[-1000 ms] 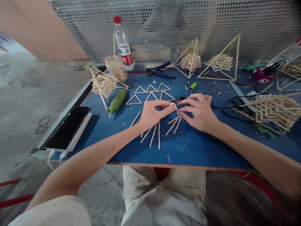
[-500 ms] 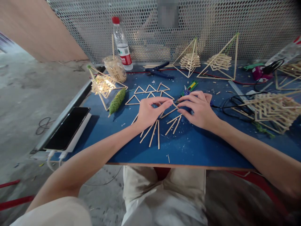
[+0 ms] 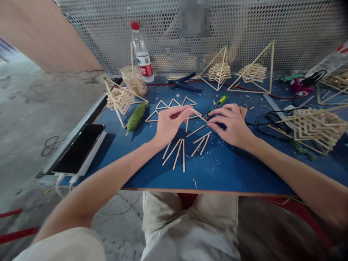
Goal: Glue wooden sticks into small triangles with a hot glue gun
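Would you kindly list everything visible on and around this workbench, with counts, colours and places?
table: one, blue top, centre
loose sticks: several, pale wood, near the hands
held stick: one, pale wood, between both hands
flat triangles: about five, pale wood, behind the hands
stick pyramids: two, pale wood, far edge
water bottle: one, clear with red cap, far left
twine spool: one, green, left
pliers: one, blue handles, far centre
phone: one, black, left edge
left hand: one, pinching the stick
right hand: one, holding the stick's other end
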The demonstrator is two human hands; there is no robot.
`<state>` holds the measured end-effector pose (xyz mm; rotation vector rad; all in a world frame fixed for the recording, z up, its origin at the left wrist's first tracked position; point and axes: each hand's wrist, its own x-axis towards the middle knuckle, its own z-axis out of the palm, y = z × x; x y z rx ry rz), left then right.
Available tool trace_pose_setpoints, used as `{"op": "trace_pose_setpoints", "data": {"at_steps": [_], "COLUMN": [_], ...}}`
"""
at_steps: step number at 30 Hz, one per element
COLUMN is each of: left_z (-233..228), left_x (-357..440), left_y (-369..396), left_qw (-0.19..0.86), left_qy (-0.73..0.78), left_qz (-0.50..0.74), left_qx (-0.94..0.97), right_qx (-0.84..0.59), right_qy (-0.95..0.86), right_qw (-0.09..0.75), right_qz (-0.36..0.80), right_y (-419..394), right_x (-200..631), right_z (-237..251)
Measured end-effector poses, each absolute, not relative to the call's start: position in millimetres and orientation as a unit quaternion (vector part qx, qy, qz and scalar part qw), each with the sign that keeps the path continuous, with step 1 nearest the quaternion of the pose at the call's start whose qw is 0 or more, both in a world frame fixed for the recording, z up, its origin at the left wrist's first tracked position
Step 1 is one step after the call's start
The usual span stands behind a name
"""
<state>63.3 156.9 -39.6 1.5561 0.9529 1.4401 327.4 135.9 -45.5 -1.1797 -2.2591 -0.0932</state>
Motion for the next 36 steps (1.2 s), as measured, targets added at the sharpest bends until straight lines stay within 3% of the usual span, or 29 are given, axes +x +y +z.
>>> {"op": "trace_pose_setpoints", "data": {"at_steps": [7, 23, 36], "left_z": [-38, -42, -41], "left_x": [60, 72, 72], "left_y": [159, 148, 148], "left_qw": [0.396, 0.321, 0.344], "left_qy": [0.376, 0.41, 0.42], "left_qz": [0.561, 0.51, 0.508], "left_qx": [0.622, 0.685, 0.669], "right_qx": [-0.439, -0.434, -0.534], "right_qy": [-0.84, -0.857, -0.803], "right_qw": [0.317, 0.273, 0.247], "right_qz": [-0.025, -0.047, -0.092], "right_y": [135, 142, 140], "right_x": [326, 315, 327], "right_z": [-47, -56, -41]}}
